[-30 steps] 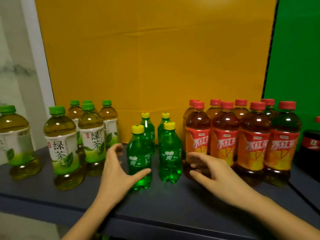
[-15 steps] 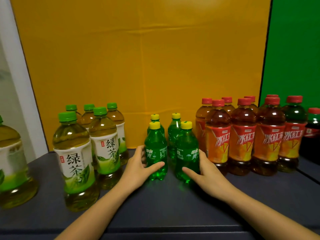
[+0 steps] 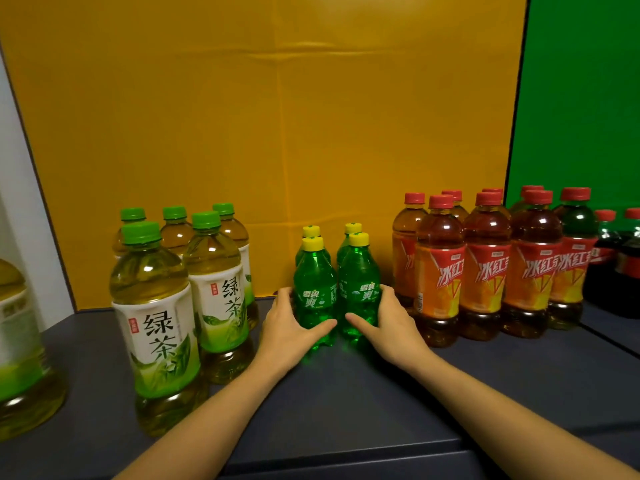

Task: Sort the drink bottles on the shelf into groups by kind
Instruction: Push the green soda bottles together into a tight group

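Small green soda bottles with yellow caps stand in a tight cluster at the middle of the dark shelf (image 3: pixel 346 403), two in front and two behind. My left hand (image 3: pixel 287 327) cups the front left soda bottle (image 3: pixel 313 271), thumb across its base. My right hand (image 3: pixel 391 327) cups the front right soda bottle (image 3: pixel 358 268) the same way. Several green tea bottles (image 3: pixel 152 306) with green caps are grouped at the left. Several iced red tea bottles (image 3: pixel 438 271) with red caps are grouped at the right.
One more green tea bottle (image 3: pixel 17 341) stands alone at the far left edge. Dark cola bottles (image 3: pixel 627 265) stand at the far right. A yellow backdrop (image 3: pixel 277 133) rises close behind the bottles, with a green panel (image 3: pixel 581 98) to its right.
Both hands have come together around the soda cluster; the right hand left the red tea group. The front soda bottles now stand closer together and nearer the back pair.
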Action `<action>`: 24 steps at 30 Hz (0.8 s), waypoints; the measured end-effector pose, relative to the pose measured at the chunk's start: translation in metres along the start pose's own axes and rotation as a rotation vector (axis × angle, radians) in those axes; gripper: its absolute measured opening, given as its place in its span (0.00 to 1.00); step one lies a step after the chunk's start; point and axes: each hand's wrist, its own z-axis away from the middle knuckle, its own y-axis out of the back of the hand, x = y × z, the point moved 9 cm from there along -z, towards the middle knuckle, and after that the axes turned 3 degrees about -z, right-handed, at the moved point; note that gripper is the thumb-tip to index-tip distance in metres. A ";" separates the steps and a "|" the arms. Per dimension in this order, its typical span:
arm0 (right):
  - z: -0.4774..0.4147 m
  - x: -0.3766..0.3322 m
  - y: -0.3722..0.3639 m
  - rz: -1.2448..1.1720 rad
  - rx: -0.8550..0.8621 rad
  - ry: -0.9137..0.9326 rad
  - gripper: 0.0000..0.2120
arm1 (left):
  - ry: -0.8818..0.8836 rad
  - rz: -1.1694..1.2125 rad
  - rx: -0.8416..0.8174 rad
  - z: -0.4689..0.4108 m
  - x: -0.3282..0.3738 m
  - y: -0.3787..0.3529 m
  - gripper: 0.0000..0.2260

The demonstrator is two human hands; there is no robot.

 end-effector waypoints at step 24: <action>-0.001 -0.007 0.000 -0.095 0.052 0.071 0.35 | 0.011 -0.101 -0.082 0.005 0.003 -0.004 0.39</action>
